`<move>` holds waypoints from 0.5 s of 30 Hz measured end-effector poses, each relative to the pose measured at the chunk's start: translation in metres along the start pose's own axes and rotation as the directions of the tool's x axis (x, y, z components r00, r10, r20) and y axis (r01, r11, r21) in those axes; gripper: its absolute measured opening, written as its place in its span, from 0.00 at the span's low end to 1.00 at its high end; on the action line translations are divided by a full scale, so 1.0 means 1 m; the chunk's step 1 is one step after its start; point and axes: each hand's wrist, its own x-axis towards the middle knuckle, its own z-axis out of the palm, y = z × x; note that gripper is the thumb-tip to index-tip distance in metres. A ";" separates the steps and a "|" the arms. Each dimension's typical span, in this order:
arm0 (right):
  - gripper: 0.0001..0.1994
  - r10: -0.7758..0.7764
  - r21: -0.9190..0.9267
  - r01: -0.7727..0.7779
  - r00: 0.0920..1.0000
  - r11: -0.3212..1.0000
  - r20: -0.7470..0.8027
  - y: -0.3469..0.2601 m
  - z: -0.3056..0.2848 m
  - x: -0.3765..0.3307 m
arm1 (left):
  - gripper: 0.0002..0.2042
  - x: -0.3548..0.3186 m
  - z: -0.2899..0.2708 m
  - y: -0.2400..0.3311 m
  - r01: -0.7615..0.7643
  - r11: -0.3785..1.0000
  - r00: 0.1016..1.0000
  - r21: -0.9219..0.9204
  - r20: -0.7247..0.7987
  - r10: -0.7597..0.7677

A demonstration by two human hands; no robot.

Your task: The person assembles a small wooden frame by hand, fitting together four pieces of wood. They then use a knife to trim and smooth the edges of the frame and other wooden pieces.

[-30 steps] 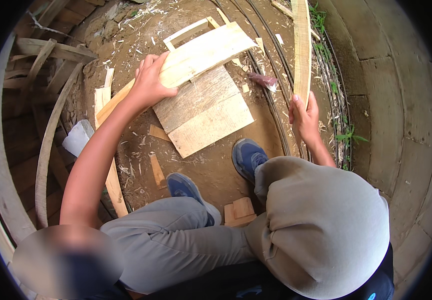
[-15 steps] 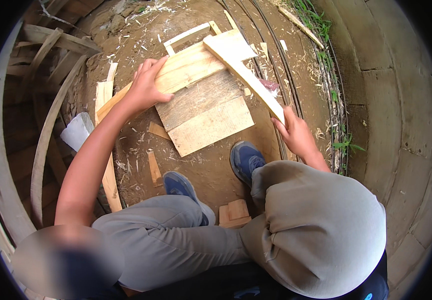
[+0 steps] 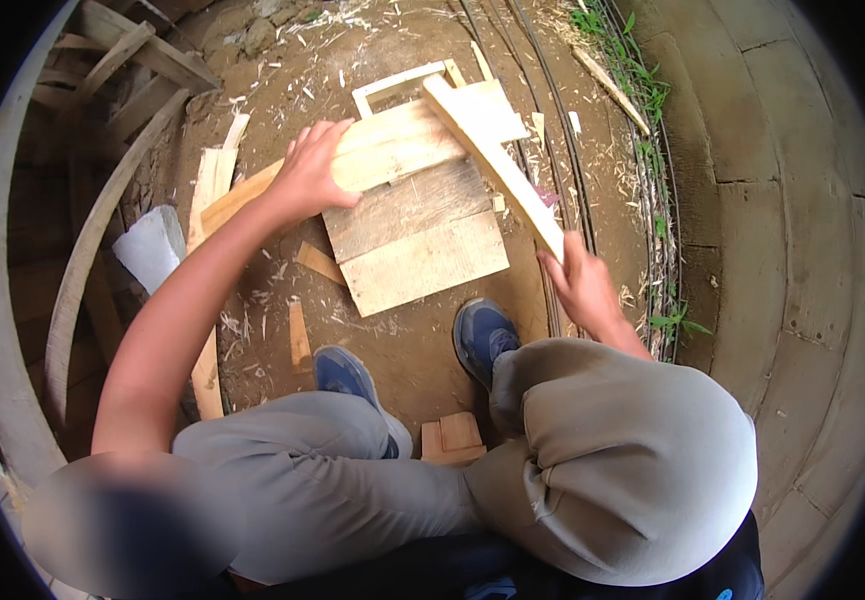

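Observation:
A pale wooden plank (image 3: 393,152) lies slantwise across a base of joined boards (image 3: 423,260) on the ground. My left hand (image 3: 315,172) is closed over the plank's left part, with the thumb at its near edge and the fingers toward its far edge. In my right hand (image 3: 588,288) is the near end of a narrow wooden strip (image 3: 503,172). The strip slopes up and left, and its far end overlaps the right part of the plank. From this view I cannot tell whether the two touch there.
A small wooden frame (image 3: 408,82) sits beyond the plank. Long dark cables (image 3: 553,100) run along the right, beside a block wall (image 3: 773,230). Timber (image 3: 88,260) stands at the left near a whitish block (image 3: 153,248). Wood shavings and offcuts (image 3: 299,335) litter the dirt around my shoes.
The whole view has shifted slightly. Both hands keep their hold, and the strip and plank stay in nearly the same position relative to each other.

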 end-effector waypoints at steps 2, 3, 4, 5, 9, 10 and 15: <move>0.16 -0.013 0.196 0.040 0.991 0.980 -0.133 -0.019 -0.014 -0.007 | 0.52 0.000 0.000 0.004 0.021 1.000 1.000 0.006 0.009 -0.021; 0.16 -0.056 0.259 0.116 0.972 0.959 -0.228 -0.021 -0.012 -0.010 | 0.52 -0.003 0.001 0.004 0.029 1.000 1.000 0.004 0.012 -0.029; 0.16 -0.090 0.309 0.199 0.939 0.930 -0.332 -0.023 -0.013 -0.012 | 0.52 -0.003 0.000 0.004 0.030 1.000 1.000 0.003 0.009 -0.030; 0.16 -0.028 0.350 0.143 0.949 0.926 -0.315 -0.012 -0.003 -0.015 | 0.52 -0.004 0.000 0.004 0.029 1.000 1.000 0.001 0.008 -0.029; 0.16 -0.002 0.069 0.004 0.999 0.998 -0.035 0.031 0.031 -0.011 | 0.52 0.001 0.003 0.006 -0.016 1.000 1.000 0.011 -0.009 0.016; 0.16 -0.040 0.085 0.046 0.997 0.995 -0.072 0.033 0.032 -0.010 | 0.51 -0.001 0.003 0.005 -0.019 1.000 1.000 0.009 -0.014 0.019; 0.15 0.053 0.311 0.043 0.954 0.950 -0.295 0.007 0.022 -0.024 | 0.52 -0.006 0.003 0.004 0.005 1.000 1.000 0.005 -0.005 -0.005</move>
